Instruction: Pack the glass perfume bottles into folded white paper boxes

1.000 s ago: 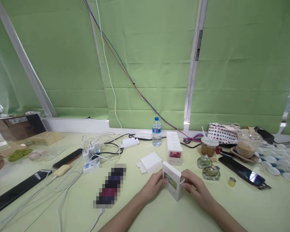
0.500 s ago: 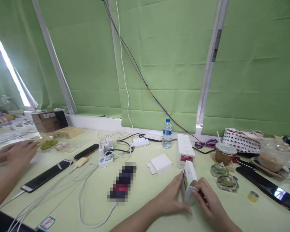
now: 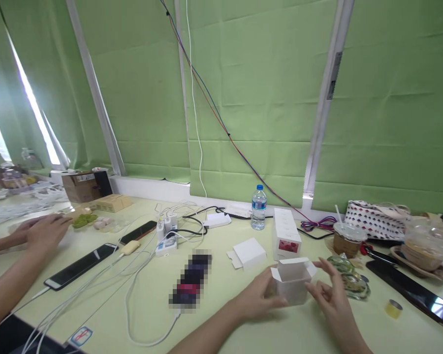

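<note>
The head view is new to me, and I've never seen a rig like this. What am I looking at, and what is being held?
There is no robot here: these are a person's bare hands. Every picture comes from one camera worn on the head, looking forward and down. The left hand holds a white box, its flaps open; the right hand is at its right side. On the table behind it lies a flat carton, with a row of boxes and a bottle farther back. To the right are a cup and a tape roll; to the left, phones, cables and another person's hands.
</note>
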The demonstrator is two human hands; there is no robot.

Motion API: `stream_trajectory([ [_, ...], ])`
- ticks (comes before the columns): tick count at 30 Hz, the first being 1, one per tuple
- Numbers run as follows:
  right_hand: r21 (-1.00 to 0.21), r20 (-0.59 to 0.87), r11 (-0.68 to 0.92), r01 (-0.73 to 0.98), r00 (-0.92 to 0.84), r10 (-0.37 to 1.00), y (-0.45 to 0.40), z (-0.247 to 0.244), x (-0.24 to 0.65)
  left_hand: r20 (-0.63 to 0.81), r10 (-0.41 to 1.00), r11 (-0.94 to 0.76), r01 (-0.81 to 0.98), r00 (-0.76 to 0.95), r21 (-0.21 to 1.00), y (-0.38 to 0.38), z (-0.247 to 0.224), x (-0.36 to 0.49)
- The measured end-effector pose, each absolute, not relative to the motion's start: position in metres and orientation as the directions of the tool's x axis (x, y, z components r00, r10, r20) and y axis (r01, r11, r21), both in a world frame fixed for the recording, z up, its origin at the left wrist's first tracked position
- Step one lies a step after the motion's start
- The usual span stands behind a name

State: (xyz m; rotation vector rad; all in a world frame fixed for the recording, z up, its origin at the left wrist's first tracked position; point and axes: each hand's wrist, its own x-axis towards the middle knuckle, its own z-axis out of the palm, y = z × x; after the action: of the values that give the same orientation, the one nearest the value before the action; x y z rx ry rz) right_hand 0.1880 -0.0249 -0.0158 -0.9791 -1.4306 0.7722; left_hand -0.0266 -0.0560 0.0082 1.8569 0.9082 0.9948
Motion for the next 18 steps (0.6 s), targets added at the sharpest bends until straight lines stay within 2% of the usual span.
stream_trajectory([
  [1,-0.900,0.411,0.409,0.151,-0.019,0.912,-0.023,-0.017,0.188,0.344,0.859,-0.453,0.254,0.378,0.854,-0.053,0.010,-0.032],
  [3,-0.897,0.371,0.391,0.206,-0.127,0.920,-0.019,-0.019,0.188,0.433,0.878,-0.476,0.474,0.204,0.741,-0.044,0.012,-0.045],
  [6,-0.878,0.356,0.399,0.264,-0.195,0.914,-0.015,-0.023,0.187,0.420,0.904,-0.167,0.836,-0.082,0.522,-0.023,0.011,-0.065],
  [8,-0.867,0.376,0.414,0.278,-0.181,0.909,-0.011,-0.025,0.187,0.381,0.909,-0.025,0.893,-0.167,0.450,-0.010,0.009,-0.074],
  [12,-0.849,0.430,0.455,0.268,-0.148,0.891,-0.006,-0.026,0.188,0.283,0.935,0.072,0.897,-0.214,0.437,0.003,0.004,-0.080],
  [15,-0.840,0.495,0.480,0.253,-0.005,0.869,-0.009,-0.019,0.189,0.268,0.932,0.111,0.896,-0.244,0.429,0.002,0.004,-0.080],
  [18,-0.766,0.628,0.573,0.292,0.146,0.765,-0.022,0.002,0.190,0.303,0.912,0.129,0.895,-0.276,0.427,-0.003,0.007,-0.084],
])
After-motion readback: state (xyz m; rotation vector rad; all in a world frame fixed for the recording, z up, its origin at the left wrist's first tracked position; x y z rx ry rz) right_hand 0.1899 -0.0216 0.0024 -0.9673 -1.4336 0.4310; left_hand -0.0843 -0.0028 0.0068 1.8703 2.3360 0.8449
